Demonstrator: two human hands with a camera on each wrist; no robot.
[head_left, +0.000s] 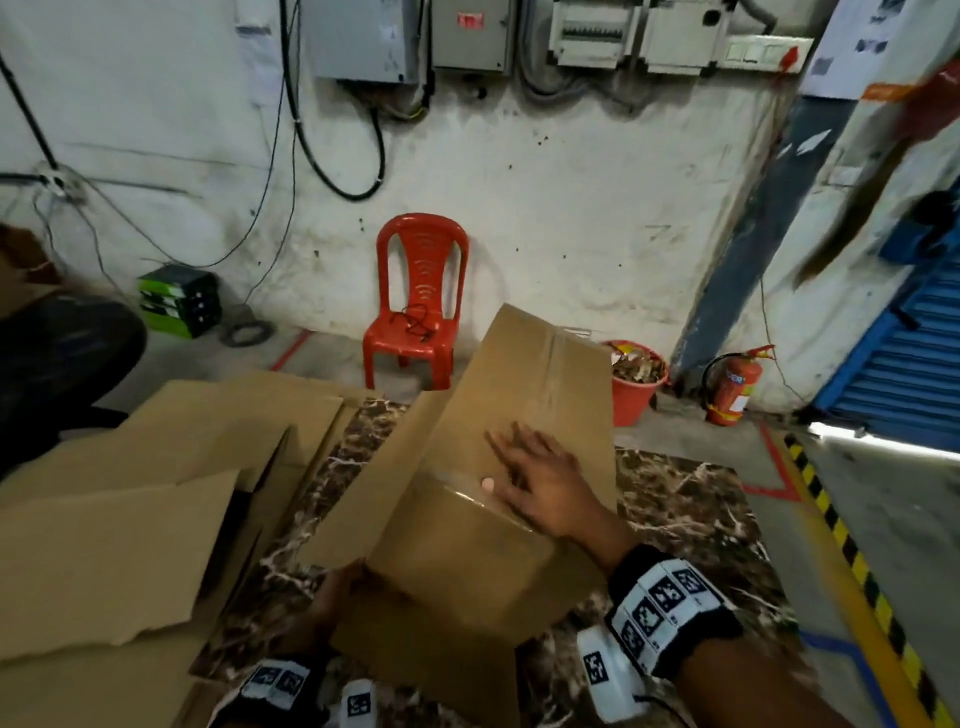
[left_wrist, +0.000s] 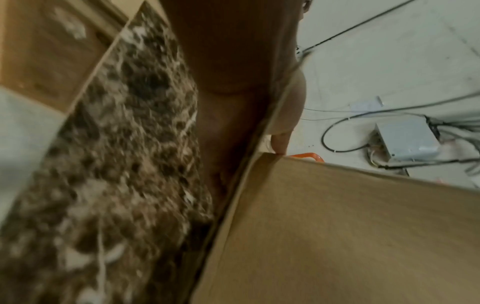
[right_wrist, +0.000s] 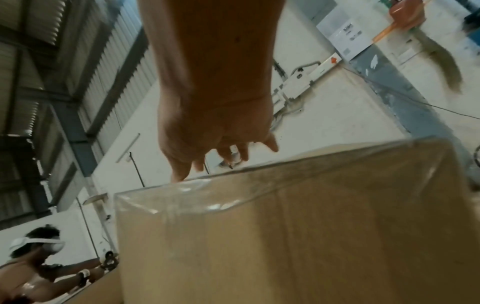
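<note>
As far as my feed shows, the right hand (head_left: 540, 483) lies flat on the cardboard box (head_left: 467, 551), fingers straight and slightly spread, thumb on the clear tape (head_left: 457, 488). The left hand (head_left: 337, 592) grips the box's near lower flap with the thumb on one side. Its other fingers are hidden behind cardboard, so I can't tell how tightly they curl. The box sits tilted on the marble table (head_left: 675, 519), right beside a stack of flat cardboard (head_left: 130, 519). The right forearm reaches in from the lower right, wrist bent down onto the box
</note>
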